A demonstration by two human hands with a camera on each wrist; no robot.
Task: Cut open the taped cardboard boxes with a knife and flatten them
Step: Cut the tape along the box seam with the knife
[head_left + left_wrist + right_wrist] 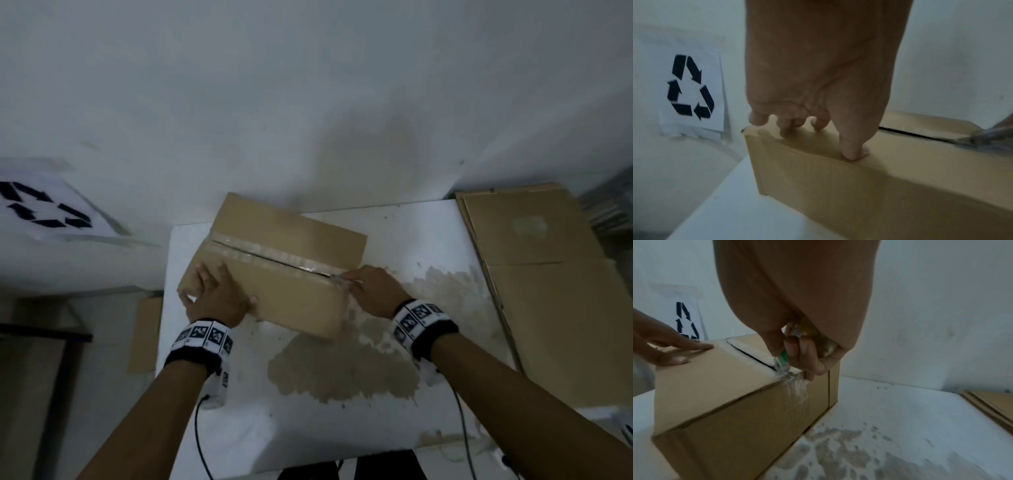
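Observation:
A brown cardboard box (287,287) (890,178) (719,395) lies on the white table (308,428), clear tape along its top seam (267,253). The seam shows as a dark slit (754,359) over most of its length. My left hand (212,291) (818,97) presses flat on the box's near left corner, fingers spread on top and thumb on the near edge. My right hand (373,287) (797,352) grips a small cutter with a clear and green body (781,365); its tip sits at the seam's right end, where crumpled tape (797,386) hangs down the box's end face.
Flattened cardboard sheets (555,291) (992,404) are stacked at the table's right edge. A paper with a recycling symbol (44,209) (690,87) is taped to the wall on the left. Another cardboard piece (145,335) leans beside the table's left side. The tabletop has worn brown patches (342,370).

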